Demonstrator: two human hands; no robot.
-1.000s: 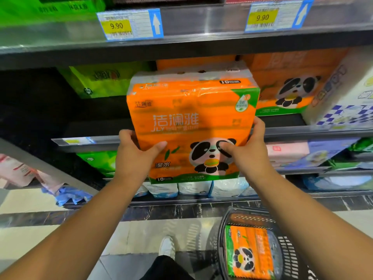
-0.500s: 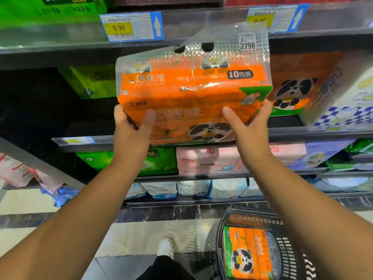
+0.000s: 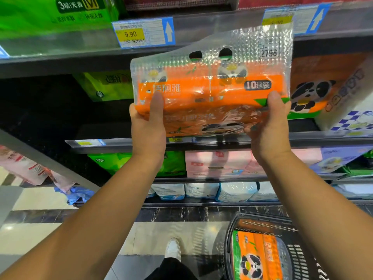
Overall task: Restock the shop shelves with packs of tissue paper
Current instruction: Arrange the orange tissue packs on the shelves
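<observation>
An orange panda-print tissue pack (image 3: 212, 93) with a clear plastic handle flap is tilted flat in front of the middle shelf (image 3: 302, 138). My left hand (image 3: 148, 126) grips its left end, thumb on top. My right hand (image 3: 266, 126) grips its right end the same way. A like orange pack (image 3: 314, 91) stands on that shelf just to the right. Another orange pack (image 3: 256, 257) lies in the black basket (image 3: 298, 247) on the floor at lower right.
A green pack (image 3: 105, 85) sits at the back left of the same shelf, beside a dark gap. A white-and-blue checked pack (image 3: 351, 110) leans at far right. The upper shelf edge carries price tags (image 3: 141, 32). Lower shelves hold green, pink and white packs. My shoe (image 3: 172, 249) is below.
The orange pack has been lifted from upright at chest height and tipped flat, its top flap now facing me, and raised to the level of the middle shelf opening.
</observation>
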